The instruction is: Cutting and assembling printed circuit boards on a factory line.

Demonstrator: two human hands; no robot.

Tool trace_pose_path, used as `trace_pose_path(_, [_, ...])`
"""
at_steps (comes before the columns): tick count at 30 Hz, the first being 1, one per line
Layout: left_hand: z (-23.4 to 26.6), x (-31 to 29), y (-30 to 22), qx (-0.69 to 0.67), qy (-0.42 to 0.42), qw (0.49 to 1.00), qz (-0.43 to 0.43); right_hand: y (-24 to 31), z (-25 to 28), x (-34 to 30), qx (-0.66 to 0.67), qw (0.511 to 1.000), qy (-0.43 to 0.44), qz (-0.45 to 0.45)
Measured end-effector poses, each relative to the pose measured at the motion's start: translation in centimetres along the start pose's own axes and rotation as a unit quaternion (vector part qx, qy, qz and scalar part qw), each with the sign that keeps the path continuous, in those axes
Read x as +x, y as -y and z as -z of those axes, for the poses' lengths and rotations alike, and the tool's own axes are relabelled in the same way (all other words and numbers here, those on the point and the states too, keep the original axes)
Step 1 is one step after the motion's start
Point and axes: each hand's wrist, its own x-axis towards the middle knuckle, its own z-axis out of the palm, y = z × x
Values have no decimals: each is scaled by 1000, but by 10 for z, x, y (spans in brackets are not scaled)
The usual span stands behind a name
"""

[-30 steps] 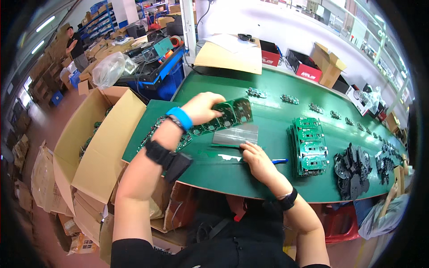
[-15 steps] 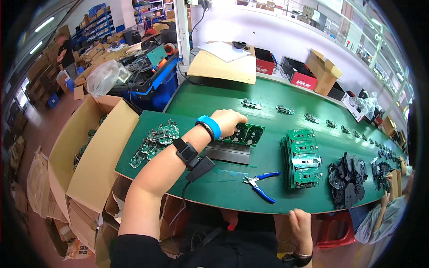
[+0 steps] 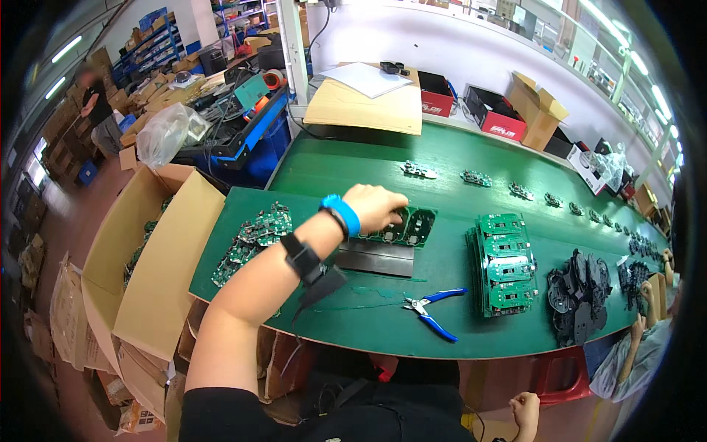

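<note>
The left hand [image 3: 372, 208], with a blue band [image 3: 343, 214] and a black strap on its wrist, has its fingers bent and pinching the upper edge of a green circuit board panel [image 3: 420, 227], which stands tilted on the tabletop [image 3: 442, 199] just behind a flat dark grey bar [image 3: 377, 260]; the hand and wrist hide the panel's left part. The right hand [image 3: 524, 411] hangs off the near edge of the tabletop, fingers curled into a loose fist, near a red stool [image 3: 558, 379]; whether anything is inside it I cannot tell. In front of the bar and to its right lie pliers [image 3: 417, 304] with blue handles spread apart. Left of the panel, partly behind the forearm, is a heap of loose circuit boards [image 3: 249, 239]. To the right stands a stack of green panels [image 3: 508, 261], and beyond it a pile of black plastic parts [image 3: 579, 298]. Farther back, a row of small boards [image 3: 418, 170] runs off to the right. At the far side a cardboard sheet [image 3: 361, 114] carries white paper [image 3: 368, 79]. Beside the tabletop's left end sits an open cardboard box [image 3: 158, 272] with more boards inside. At the far right, a co-worker's grey sleeve [image 3: 632, 361] shows.
</note>
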Motion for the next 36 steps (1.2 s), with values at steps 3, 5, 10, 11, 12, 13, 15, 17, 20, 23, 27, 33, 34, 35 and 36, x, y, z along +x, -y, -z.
trace_pose_path(3, [-14, 45, 44, -53, 35, 996, -63, 74, 11, -20, 35, 970, 59, 231])
trace_pose_path(5, [-17, 75, 57, -84, 133, 985, -74, 154, 11, -40, 62, 958, 121, 254])
trace_pose_path(10, [-5, 63, 62, -124, 146, 979, -67, 281, -11, -28, 103, 869, 118, 469])
trace_pose_path(11, [-1, 58, 59, -132, 126, 980, -74, 296, -22, -15, 125, 867, 75, 477])
trace_pose_path(12, [2, 52, 56, -140, 106, 981, -79, 310, -40, 3, 169, 838, -51, 517])
trace_pose_path(13, [8, 45, 53, -166, 123, 976, -66, 327, -47, 16, 175, 855, -79, 482])
trace_pose_path(15, [15, 33, 45, -220, 130, 965, -65, 354, -54, 40, 169, 870, -139, 442])
trace_pose_path(17, [13, 24, 39, -323, 136, 935, -58, 362, -61, 57, 214, 879, -84, 418])
trace_pose_path(20, [8, 19, 35, -367, 136, 919, -51, 363, -67, 61, 341, 860, 32, 377])
trace_pose_path(23, [4, 11, 38, -368, 153, 916, -38, 359, -67, 50, 393, 841, 78, 363])
trace_pose_path(27, [-7, 11, 42, -382, 166, 907, -54, 356, -63, 47, 448, 815, 183, 320])
trace_pose_path(33, [-10, 18, 49, -337, 183, 923, -31, 341, -73, 41, 415, 800, 159, 403])
trace_pose_path(34, [-12, 19, 52, -305, 139, 942, -14, 338, -74, 39, 403, 801, 134, 421])
trace_pose_path(35, [-12, 15, 58, -352, 126, 927, -7, 336, -70, 39, 317, 839, 140, 420])
trace_pose_path(36, [-13, 11, 63, -352, 125, 928, -5, 337, -68, 35, 317, 838, 141, 421])
